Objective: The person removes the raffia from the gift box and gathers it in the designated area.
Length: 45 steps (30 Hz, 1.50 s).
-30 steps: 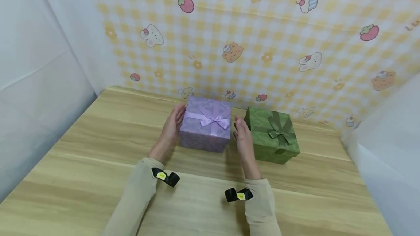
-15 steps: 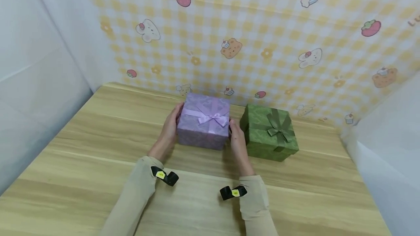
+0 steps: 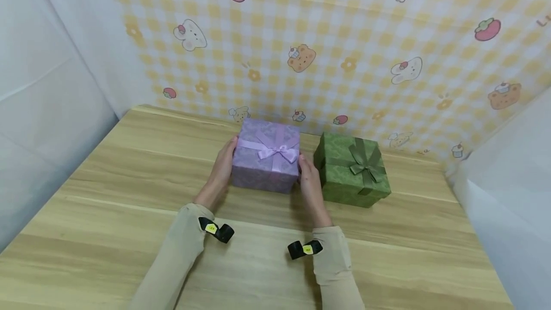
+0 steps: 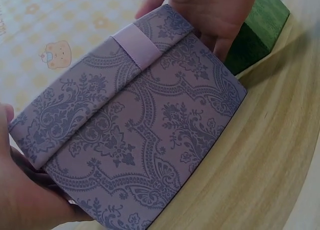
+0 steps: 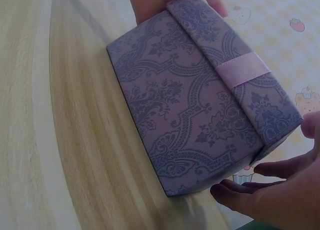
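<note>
The lilac gift box point(image 3: 257, 164) bears darker blue-violet damask scrollwork; its satin bow point(image 3: 277, 153) is paler lilac. The green gift box point(image 3: 337, 173) shows mottled patterning; its ribbon bow point(image 3: 367, 168) is dark olive. The desk point(image 3: 254, 252) shows yellow-tan wood grain; the backdrop cloth point(image 3: 275, 27), yellow-and-white gingham with pink strawberries. Sleeves point(image 3: 174, 257) are plain beige.

Head view: bright, diffuse light; soft shadows on the surface point(image 3: 258, 252) beside both sleeves point(image 3: 174, 257). Wrist views dimmer (purple box point(image 4: 135, 130) front shaded), slightly soft; surface lines bow near edges.
</note>
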Motion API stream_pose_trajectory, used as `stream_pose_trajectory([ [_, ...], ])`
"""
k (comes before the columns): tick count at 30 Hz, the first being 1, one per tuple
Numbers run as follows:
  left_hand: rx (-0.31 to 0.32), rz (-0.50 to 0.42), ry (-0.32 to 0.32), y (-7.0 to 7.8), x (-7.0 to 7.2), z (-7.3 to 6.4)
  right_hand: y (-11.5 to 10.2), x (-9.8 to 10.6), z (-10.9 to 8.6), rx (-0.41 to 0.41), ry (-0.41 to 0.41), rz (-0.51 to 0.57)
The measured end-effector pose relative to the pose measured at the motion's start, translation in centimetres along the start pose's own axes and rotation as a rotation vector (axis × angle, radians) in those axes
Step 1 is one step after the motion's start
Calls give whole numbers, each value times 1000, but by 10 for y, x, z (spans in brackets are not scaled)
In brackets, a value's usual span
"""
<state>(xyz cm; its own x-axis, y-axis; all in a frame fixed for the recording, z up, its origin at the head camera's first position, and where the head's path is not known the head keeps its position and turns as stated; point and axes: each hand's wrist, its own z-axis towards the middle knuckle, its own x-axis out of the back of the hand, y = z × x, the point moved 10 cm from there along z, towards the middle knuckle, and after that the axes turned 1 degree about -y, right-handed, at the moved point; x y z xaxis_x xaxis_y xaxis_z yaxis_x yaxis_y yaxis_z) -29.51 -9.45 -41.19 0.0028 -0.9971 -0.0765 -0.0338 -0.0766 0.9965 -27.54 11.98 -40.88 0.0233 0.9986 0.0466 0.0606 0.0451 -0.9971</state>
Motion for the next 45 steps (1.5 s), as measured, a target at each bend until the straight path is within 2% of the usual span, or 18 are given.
stream_pose_trajectory([
  [4, 6, 12, -3, 0, 0, 1, -5, -4, 0, 26, -43, -76],
  [7, 18, 41, -38, -2, -3, 1, -6, -8, 0, 45, -109, -153],
  [9, -2, 82, -89, -2, -5, 1, -5, -10, 0, 46, -154, -213],
  [14, -118, 192, -259, 1, -11, 0, 2, -15, -3, 27, -234, -344],
  [18, -160, 273, -319, -2, -12, 0, 3, -17, -3, 45, -258, -334],
  [22, -189, 300, -329, -3, -13, 1, 1, -19, -4, 54, -263, -308],
  [28, -200, 287, -316, -2, -13, -1, -25, -27, -19, 91, -276, -311],
  [35, -196, 286, -310, -2, -12, -2, -2, -22, -2, 178, -263, -314],
  [45, -201, 285, -326, 1, -17, -3, -4, -19, -2, 209, -263, -338],
])
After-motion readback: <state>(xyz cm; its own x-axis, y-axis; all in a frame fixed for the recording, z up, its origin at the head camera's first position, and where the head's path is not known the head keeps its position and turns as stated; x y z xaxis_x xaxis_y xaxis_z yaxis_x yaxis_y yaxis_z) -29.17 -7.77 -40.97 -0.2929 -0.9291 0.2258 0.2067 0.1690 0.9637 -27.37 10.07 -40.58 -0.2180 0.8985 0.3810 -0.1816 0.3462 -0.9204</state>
